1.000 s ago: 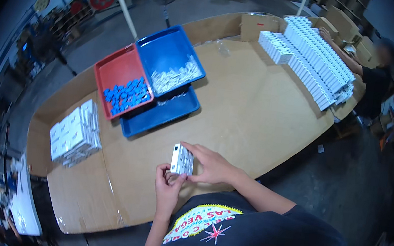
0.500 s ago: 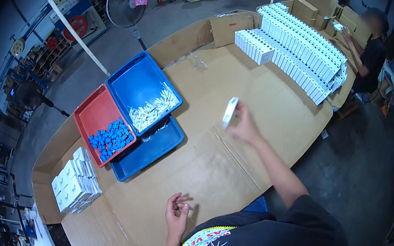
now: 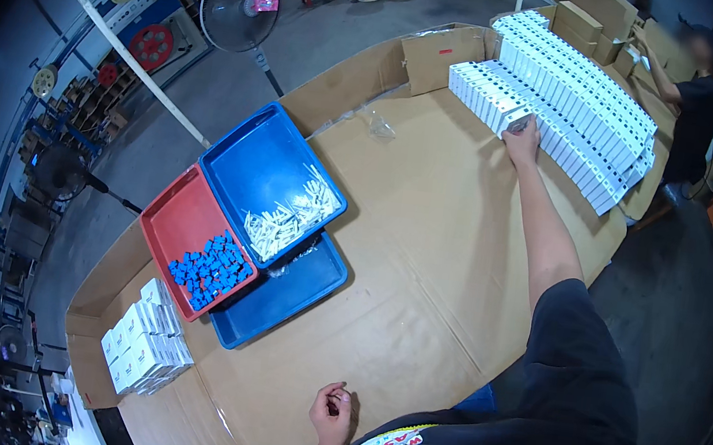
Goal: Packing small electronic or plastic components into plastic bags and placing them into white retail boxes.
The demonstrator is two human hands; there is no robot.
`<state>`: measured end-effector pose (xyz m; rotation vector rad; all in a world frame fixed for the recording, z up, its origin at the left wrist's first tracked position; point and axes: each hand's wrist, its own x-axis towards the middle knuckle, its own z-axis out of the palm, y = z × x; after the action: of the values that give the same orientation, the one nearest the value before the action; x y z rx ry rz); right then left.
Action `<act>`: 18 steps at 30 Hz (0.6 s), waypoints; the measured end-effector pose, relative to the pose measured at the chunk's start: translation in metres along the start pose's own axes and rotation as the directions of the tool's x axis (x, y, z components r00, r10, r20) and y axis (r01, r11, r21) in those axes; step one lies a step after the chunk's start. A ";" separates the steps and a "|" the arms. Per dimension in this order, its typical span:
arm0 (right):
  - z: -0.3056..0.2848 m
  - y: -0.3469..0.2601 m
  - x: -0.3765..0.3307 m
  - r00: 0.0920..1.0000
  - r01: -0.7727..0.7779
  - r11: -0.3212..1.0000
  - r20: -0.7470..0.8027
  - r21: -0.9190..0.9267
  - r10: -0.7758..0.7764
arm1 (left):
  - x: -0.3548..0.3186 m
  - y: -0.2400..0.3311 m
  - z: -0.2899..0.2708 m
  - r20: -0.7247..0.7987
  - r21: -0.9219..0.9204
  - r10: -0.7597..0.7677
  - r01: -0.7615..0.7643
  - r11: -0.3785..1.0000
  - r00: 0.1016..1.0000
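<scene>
At the near end of the front row of small white boxes (image 3: 479, 95), my right hand (image 3: 522, 142) grips a small white box (image 3: 512, 120) with its fingers. That box stands upright against the row, partly covered by the hand. Behind it, longer rows of the same white boxes (image 3: 569, 84) stand packed side by side. My left hand (image 3: 331, 413) hovers near the table's front edge, close to my body. Its fingers are curled in toward the thumb, and nothing shows in them.
On the left of the cardboard-covered table (image 3: 406, 255) are a blue tray (image 3: 243, 164) of white strips, a red tray (image 3: 174, 218) of blue pieces, and a lower blue tray (image 3: 284, 303). White flat packs (image 3: 141, 347) are stacked nearby. A co-worker (image 3: 696, 104) is at the far right.
My right hand has carried the white box from mid-table out to the end of the front row. My left hand's fingers have curled closer together. The co-worker's arm has risen.
</scene>
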<state>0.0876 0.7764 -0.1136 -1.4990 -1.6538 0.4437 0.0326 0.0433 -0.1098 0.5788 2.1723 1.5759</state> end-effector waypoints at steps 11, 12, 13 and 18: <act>0.054 0.025 0.001 0.999 -0.045 0.974 -0.011 0.220 0.048 | 0.001 -0.004 0.003 -0.020 0.055 0.017 -0.016 0.998 1.000; 0.059 0.017 -0.008 0.999 -0.044 0.984 0.007 0.175 0.043 | -0.001 -0.006 -0.001 -0.038 0.073 0.026 -0.024 0.997 0.999; 0.063 0.013 -0.010 0.999 -0.032 0.991 0.026 0.128 0.029 | -0.001 -0.006 -0.002 -0.072 0.068 0.019 -0.014 0.998 0.997; 0.019 0.038 -0.038 0.958 0.254 0.943 0.079 0.215 -0.276 | 0.000 -0.003 -0.001 -0.034 0.158 0.067 -0.061 0.985 0.997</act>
<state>0.0948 0.7539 -0.1656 -1.1005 -1.8059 0.5337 0.0320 0.0421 -0.1122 0.6777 2.3445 1.4681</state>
